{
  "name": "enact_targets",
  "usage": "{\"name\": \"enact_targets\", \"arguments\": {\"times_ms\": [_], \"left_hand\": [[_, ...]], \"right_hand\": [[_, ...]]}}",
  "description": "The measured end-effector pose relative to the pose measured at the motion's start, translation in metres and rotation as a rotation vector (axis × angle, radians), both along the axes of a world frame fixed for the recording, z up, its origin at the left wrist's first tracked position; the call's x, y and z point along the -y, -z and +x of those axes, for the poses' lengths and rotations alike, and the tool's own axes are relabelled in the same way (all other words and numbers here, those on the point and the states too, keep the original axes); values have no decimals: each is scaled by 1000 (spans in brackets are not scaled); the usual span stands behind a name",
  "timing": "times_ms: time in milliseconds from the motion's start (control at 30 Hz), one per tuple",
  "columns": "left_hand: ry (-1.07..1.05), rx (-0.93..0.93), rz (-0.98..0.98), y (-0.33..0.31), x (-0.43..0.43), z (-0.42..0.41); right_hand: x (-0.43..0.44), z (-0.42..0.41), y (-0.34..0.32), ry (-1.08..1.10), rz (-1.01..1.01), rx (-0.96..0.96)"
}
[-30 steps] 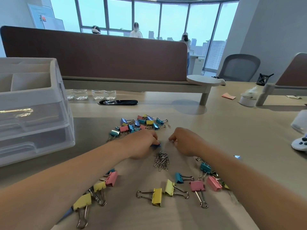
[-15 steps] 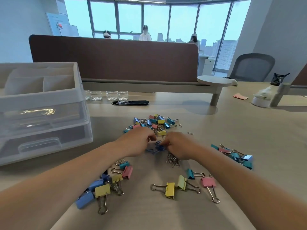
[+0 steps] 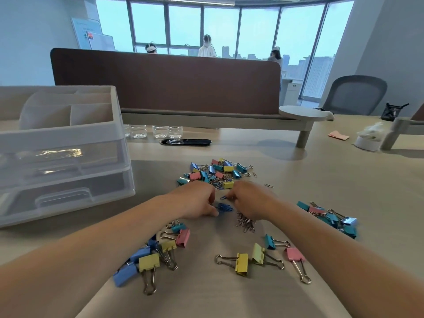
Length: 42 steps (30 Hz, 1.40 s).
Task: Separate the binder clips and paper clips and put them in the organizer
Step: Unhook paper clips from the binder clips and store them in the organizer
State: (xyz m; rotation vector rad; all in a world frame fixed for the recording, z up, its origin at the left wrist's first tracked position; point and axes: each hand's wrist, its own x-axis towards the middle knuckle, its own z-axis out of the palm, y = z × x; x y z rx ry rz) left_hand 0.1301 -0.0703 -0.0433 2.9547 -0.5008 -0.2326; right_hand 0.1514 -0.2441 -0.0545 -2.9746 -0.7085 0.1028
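Observation:
My left hand and my right hand lie knuckles up, close together at mid table. Between them sits a small heap of blue paper clips. My right hand pinches one blue paper clip at its fingertips. My left hand's fingers are curled, its thumb by the blue heap; what it holds is hidden. Silver paper clips lie under my right wrist. A mixed pile of clips lies just beyond both hands. The white organizer with clear drawers stands at the left.
Sorted binder clips lie in a left group, a near row and a right group. A loose paper clip lies right of the pile. Water bottles and a brown divider stand behind.
The view has swung left and down, so everything sits further right in frame. My hands have drawn together over the blue paper clips, and my right hand now pinches one.

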Motion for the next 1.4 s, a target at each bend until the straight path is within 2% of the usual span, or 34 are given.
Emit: {"name": "enact_targets", "arguments": {"times_ms": [333, 600, 933, 1133, 1400], "left_hand": [[24, 96, -114, 7, 12, 0], [9, 174, -174, -3, 11, 20], [-31, 222, -204, -6, 7, 61], [-28, 221, -205, 0, 4, 73], [-13, 245, -227, 3, 4, 75]], "right_hand": [[6, -6, -7, -23, 50, -77], [23, 18, -5, 219, 189, 142], [-3, 45, -7, 153, 23, 125], [-9, 49, -3, 147, 14, 158], [-1, 49, -19, 222, 233, 63]]}}
